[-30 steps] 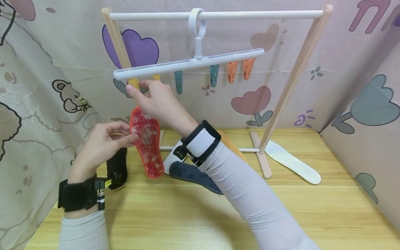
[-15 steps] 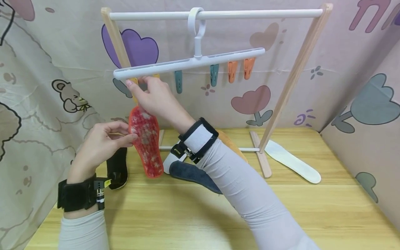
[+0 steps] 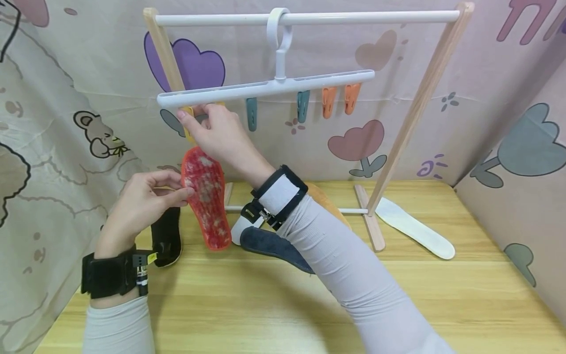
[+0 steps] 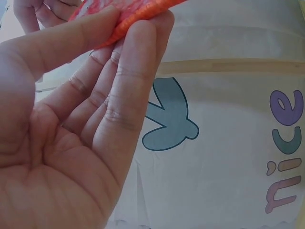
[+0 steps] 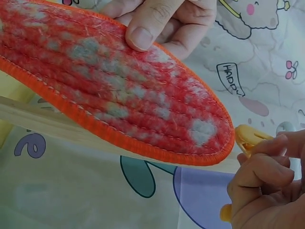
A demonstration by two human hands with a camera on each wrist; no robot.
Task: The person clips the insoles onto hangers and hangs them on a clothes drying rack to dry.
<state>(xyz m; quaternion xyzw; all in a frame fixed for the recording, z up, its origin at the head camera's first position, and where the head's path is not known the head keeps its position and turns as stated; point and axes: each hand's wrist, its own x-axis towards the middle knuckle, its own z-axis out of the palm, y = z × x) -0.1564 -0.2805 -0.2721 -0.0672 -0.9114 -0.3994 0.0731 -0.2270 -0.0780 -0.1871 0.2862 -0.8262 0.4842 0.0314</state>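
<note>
The red insole point(image 3: 205, 199) is flat, fuzzy red with pale grey flecks and a stitched orange rim. It hangs upright above the tabletop, its upper end right at the yellow clip point(image 3: 189, 123) under the white hanger bar. The yellow clip is a small plastic peg, the leftmost on that bar.

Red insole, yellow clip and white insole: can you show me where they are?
Red insole point(image 3: 205, 196), head view, its middle.
Yellow clip point(image 5: 250, 136), right wrist view, its open tip.
White insole point(image 3: 413, 228), head view, its middle, on the table.
</note>
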